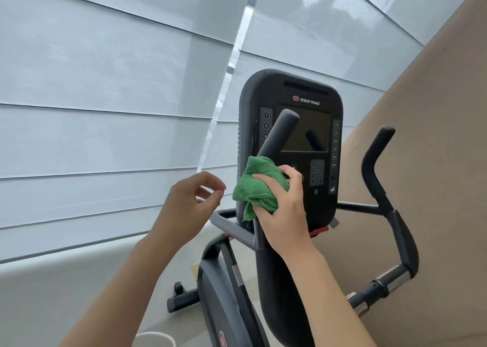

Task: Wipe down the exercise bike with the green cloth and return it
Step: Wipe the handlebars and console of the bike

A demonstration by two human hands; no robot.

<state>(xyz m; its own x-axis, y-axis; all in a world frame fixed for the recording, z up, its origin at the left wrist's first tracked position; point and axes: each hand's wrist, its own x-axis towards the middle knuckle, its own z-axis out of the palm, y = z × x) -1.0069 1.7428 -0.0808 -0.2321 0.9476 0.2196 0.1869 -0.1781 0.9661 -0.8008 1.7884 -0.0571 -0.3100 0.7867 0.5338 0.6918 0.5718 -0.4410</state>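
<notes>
Green cloth (257,185) sits bunched in the right hand (283,209), whose fingers curl round it and the black left handlebar (274,141) of the exercise bike (263,280). Beside it, the left hand (188,204) hovers loosely curled, holding nothing. Behind stands the console (292,96), then pale blinds (105,83).

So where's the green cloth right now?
In the head view the green cloth sits just right of centre, gripped by the right hand around the bike's near handlebar, in front of the console.
</notes>
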